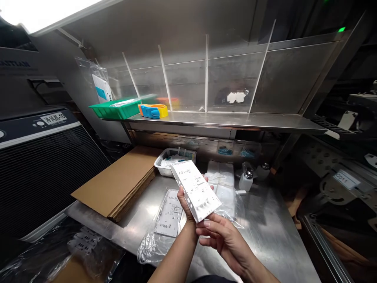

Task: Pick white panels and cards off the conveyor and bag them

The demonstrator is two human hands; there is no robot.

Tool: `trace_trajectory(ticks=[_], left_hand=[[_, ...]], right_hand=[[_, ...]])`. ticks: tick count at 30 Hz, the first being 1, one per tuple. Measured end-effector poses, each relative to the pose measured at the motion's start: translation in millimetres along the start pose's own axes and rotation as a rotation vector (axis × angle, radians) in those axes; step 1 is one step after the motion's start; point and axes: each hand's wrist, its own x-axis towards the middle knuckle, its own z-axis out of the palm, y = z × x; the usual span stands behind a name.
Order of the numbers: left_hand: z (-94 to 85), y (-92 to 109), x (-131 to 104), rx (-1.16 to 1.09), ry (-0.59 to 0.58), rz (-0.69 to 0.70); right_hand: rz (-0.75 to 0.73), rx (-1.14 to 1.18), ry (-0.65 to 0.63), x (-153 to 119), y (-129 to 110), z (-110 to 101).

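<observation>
A white rectangular plastic panel (196, 190) with small raised details is held tilted above the bench. My left hand (186, 206) grips it from below, thumb on its left edge and fingertips showing past its right side. At its lower corner, my right hand (219, 236) touches the panel with bent fingers. Beneath and to the left, a similar panel (169, 214) lies in a clear plastic bag (151, 245) on the metal bench (259, 232).
Brown cardboard sheets (118, 181) are stacked at left. Behind are a white bin (165, 169), clear bags (224, 173) and a pump bottle (246, 181). A metal shelf (224, 119) above carries a green tray (118, 110) and an orange-blue-yellow tape ring (153, 111).
</observation>
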Motion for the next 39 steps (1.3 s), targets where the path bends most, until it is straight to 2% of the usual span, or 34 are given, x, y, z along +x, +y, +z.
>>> trace_trajectory(ticks=[5,11,17,19,22,24,26,28,30,33,34,36,39], left_hand=[[-4.3,2.3,0.6,0.000,-0.009,0.053],[-7.5,1.2,-0.5,0.004,0.048,0.118],[-13.3,-1.9,2.2,0.062,0.039,0.099],[-12.6,2.2,3.4,0.048,0.045,0.076],[-17.5,19.5,4.6,0.015,-0.010,0.085],[-30.1,36.0,3.7,-0.004,-0.046,0.127],[-50.1,50.7,-0.8,-0.012,-0.049,0.136],[-72.5,59.1,-10.5,-0.016,-0.035,0.091],[-91.3,60.2,-24.5,-0.020,-0.022,0.001],[-106.4,53.3,-47.2,-0.020,-0.002,-0.149],[-107.9,50.5,-54.0,-0.013,0.015,-0.191],[-107.5,45.6,-65.5,0.015,0.069,-0.272],[-102.1,40.7,-77.1,0.059,0.156,-0.385]], right_hand=[[0.001,0.077,-0.038,8.3,6.5,8.8],[-0.007,0.082,0.036,15.2,11.6,13.1],[-0.035,0.060,0.038,14.9,14.9,16.8],[-0.050,0.014,0.038,14.8,19.3,11.9],[-0.072,-0.242,0.001,11.9,32.2,-16.4],[-0.149,-0.641,0.038,6.1,43.7,-49.8],[-0.277,-1.101,0.190,-1.0,54.6,-87.4],[-0.404,-1.381,0.389,-3.8,62.9,-119.8],[-0.453,-1.350,0.588,2.1,67.7,-141.8],[-0.292,-0.981,0.796,25.7,69.0,-158.3],[-0.214,-0.875,0.809,34.7,68.2,-161.8],[-0.101,-0.755,0.747,49.7,65.4,-168.1],[-0.050,-0.673,0.595,59.6,58.9,-174.2]])
